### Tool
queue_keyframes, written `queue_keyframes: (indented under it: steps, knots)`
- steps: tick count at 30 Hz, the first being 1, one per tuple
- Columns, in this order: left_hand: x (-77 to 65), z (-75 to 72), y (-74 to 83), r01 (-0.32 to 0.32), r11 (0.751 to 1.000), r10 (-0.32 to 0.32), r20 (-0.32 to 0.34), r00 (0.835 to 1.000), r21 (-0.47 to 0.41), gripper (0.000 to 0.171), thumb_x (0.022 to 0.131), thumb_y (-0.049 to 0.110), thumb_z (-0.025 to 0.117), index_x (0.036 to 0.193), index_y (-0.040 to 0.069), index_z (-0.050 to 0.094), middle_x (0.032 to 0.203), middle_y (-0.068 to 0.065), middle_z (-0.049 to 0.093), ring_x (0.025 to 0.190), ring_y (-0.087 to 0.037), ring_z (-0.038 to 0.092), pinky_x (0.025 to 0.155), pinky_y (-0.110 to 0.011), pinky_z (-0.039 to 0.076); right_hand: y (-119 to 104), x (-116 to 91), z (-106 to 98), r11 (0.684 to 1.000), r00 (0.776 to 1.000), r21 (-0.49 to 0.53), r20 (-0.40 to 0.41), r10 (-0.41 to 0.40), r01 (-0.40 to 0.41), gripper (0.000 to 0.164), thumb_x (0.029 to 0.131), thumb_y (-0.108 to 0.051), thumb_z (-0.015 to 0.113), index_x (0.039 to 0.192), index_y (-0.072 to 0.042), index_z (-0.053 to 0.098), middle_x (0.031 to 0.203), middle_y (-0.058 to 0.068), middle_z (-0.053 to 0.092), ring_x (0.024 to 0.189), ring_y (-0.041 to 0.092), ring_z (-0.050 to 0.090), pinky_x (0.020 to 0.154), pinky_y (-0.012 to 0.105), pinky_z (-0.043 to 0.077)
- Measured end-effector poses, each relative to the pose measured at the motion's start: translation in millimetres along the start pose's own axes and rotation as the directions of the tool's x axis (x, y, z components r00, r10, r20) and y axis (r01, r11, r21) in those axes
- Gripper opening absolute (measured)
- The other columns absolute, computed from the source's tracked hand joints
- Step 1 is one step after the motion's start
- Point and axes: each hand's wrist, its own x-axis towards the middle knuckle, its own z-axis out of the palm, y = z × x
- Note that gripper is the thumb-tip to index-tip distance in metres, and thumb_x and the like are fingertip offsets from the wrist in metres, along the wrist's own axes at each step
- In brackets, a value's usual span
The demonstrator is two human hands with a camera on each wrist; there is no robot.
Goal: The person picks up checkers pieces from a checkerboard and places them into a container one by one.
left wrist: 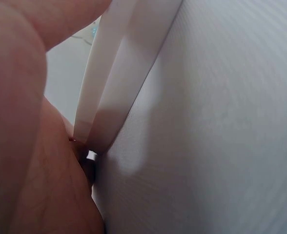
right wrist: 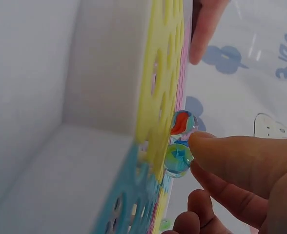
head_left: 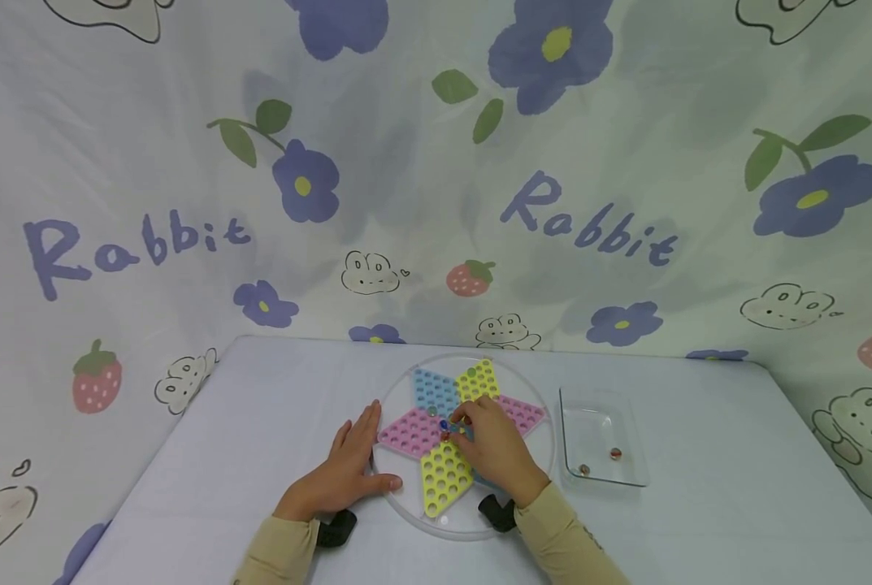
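Observation:
A round Chinese checkers board carries a pink, yellow and blue star of holes. My right hand is over the star's centre, where thumb and forefinger pinch a green-blue marble low at the board. Right beside it sits a red-streaked marble, and a dark blue marble is just left of the fingertips. My left hand rests at the board's left edge with fingers extended and thumb over the rim. The palm hides part of the star's right side.
Right of the board stands a clear rectangular dish with two marbles inside, one a reddish marble. A pale green marble and another on the far yellow point sit in holes. White cloth covers the table; a printed curtain hangs behind.

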Motion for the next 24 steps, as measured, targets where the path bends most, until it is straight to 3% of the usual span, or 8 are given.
queue_keyframes:
  steps: [7,24]
  knots:
    - [0.1,-0.3,1.8,0.009,1.000,-0.009,0.000,1.000,0.004,0.117,0.090,0.048,0.072,0.158,-0.006,-0.007,0.166,-0.022,-0.006,0.153,-0.038,-0.005,0.118,-0.056,-0.011,1.9,-0.2,-0.2,1.000,1.000,-0.004,0.018,-0.005,0.005,0.013,0.091,-0.016,0.076,0.101,-0.010,0.071,0.094,0.004,0.059,0.085,0.016,0.057,0.069,0.029,0.049]
    - [0.3,-0.9,2.9,0.004,1.000,-0.005,0.006,1.000,0.009,0.116,0.091,0.047,0.072,0.157,-0.007,-0.007,0.166,-0.022,-0.007,0.153,-0.038,-0.006,0.118,-0.056,-0.012,3.2,2.8,1.4,1.000,0.999,-0.011,0.046,0.024,-0.023,0.013,0.090,-0.009,0.074,0.102,-0.008,0.068,0.093,0.003,0.057,0.084,0.015,0.054,0.071,0.032,0.050]
